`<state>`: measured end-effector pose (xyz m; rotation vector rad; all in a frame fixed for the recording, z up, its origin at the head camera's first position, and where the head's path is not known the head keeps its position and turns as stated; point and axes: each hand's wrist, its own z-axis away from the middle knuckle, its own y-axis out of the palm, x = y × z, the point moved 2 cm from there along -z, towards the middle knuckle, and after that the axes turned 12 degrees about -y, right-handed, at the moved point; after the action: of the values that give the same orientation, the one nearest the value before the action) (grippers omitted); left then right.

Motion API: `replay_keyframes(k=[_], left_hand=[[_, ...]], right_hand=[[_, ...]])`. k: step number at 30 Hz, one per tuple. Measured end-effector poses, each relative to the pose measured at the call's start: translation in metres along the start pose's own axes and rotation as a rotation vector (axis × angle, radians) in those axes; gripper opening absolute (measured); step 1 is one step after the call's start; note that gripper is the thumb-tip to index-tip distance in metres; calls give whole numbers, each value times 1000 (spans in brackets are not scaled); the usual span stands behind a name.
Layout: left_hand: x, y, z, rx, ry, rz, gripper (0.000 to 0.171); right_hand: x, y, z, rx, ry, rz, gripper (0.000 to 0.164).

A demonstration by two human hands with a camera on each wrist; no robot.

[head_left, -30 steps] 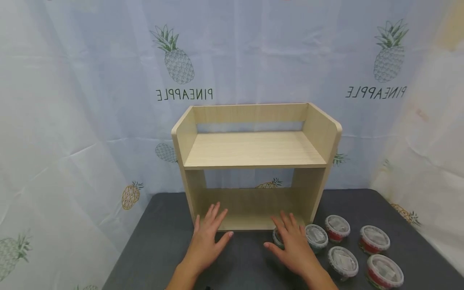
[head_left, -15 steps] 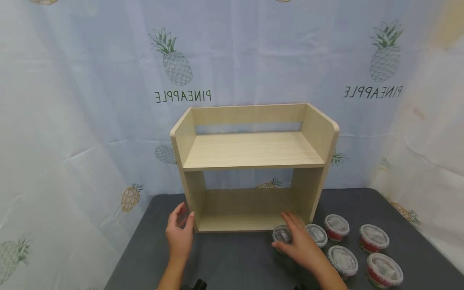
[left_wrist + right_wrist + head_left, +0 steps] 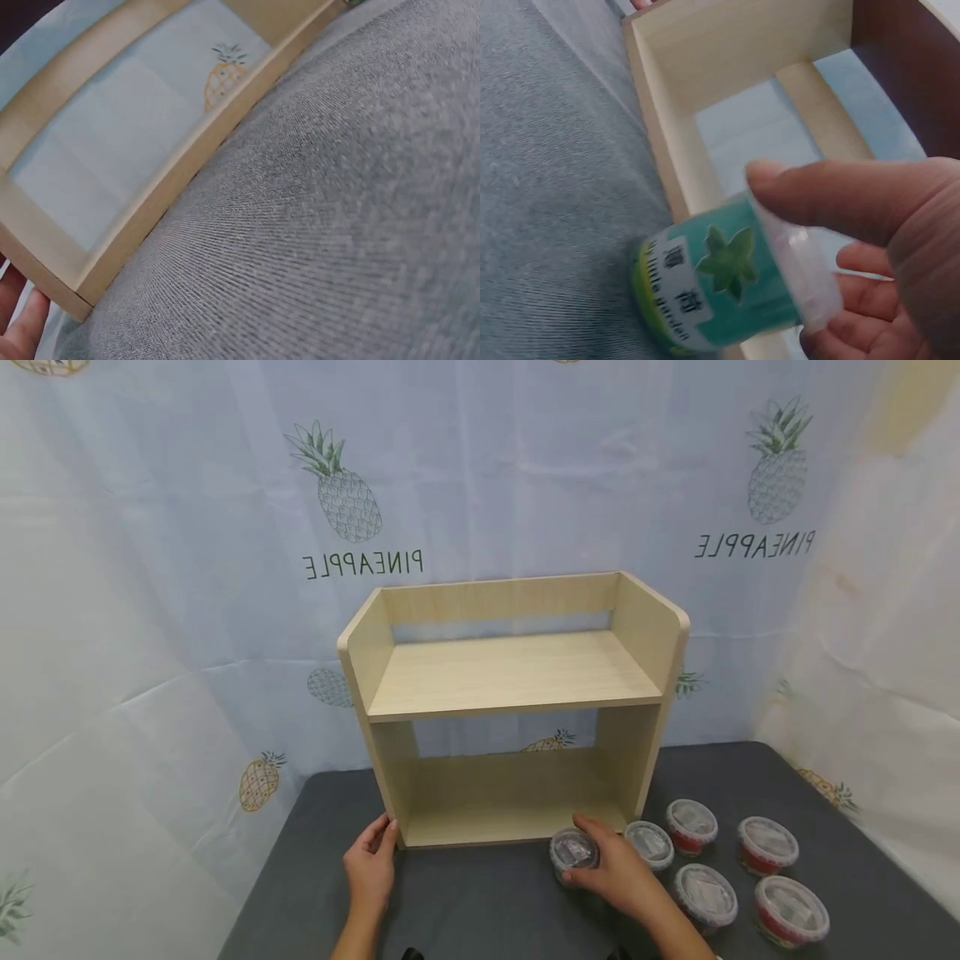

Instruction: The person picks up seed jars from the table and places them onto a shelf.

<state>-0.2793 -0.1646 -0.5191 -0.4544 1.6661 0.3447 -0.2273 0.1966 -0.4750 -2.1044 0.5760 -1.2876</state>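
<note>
In the head view my right hand (image 3: 618,868) holds a small lidded plastic cup (image 3: 572,852) by its rim, thumb on the near side and fingers on the far side. The right wrist view shows this cup's teal label (image 3: 727,274) with a green leaf and "little garden" lettering. At the lower left corner of a pale wooden two-tier shelf (image 3: 517,672), my left hand (image 3: 369,864) rests against the outside of the side panel. Its fingertips (image 3: 30,319) appear beside that panel in the left wrist view; part of the hand lies out of frame there.
Several more lidded cups, including one with a red band (image 3: 692,827) and one farther right (image 3: 768,846), stand on the dark grey tabletop (image 3: 300,893) right of the shelf. A pineapple-print curtain (image 3: 187,568) hangs behind and around the table.
My left hand has moved from in front of the shelf to its lower left side. The right hand has closed around the nearest cup, which it earlier hovered over. The view has shifted slightly.
</note>
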Motion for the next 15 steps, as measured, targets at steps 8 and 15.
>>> replay_keyframes(k=[8,15], left_hand=[[6,-5,-2,-2,-15,-15,32],[7,-8,-6,41,-49,-10,35]], right_hand=[[-14,13,-2,3,181,-231,84],[-19,32,-1,-78,336,-456,78]])
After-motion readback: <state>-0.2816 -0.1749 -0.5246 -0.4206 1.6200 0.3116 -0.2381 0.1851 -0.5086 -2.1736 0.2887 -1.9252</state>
